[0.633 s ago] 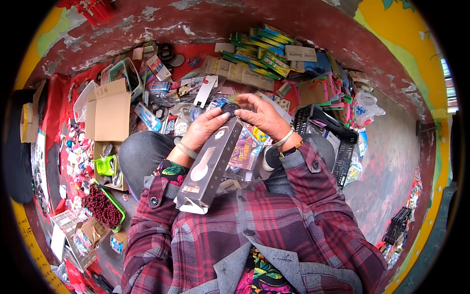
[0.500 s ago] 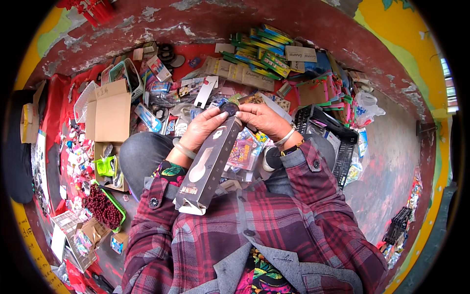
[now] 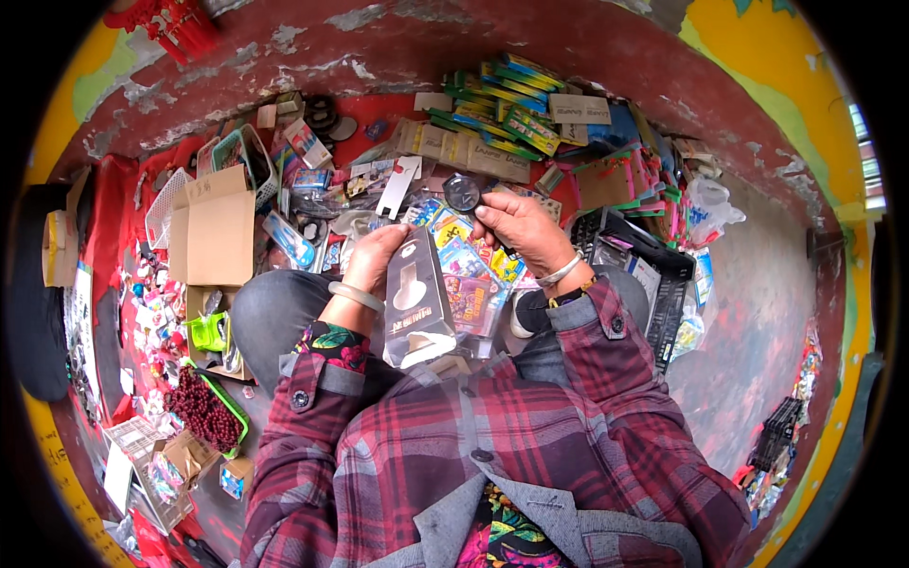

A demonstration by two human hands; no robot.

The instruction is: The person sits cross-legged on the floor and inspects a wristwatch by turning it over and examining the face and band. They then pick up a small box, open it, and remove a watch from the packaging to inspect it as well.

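My left hand (image 3: 375, 257) grips a black cardboard box (image 3: 426, 317) by its far end. The box slants over my lap, with a pale cut-out window in its face and an open white-lined end toward me. My right hand (image 3: 526, 227) pinches a black magnifying glass (image 3: 462, 193) near its round head, just past the far end of the box and apart from it. The palm hides most of its handle. Below both hands, colourful flat packets (image 3: 473, 298) lie between my knees.
An open brown carton (image 3: 216, 227) stands on the left, above a green tray of dark red beads (image 3: 202, 409). Stacked green-yellow boxes (image 3: 511, 104) are by the far wall. A black plastic crate (image 3: 663, 275) sits beside my right knee.
Both hands were together at the box's far end. The right hand has drawn the magnifying glass clear of the box, and the left hand has shifted left and tilted the box.
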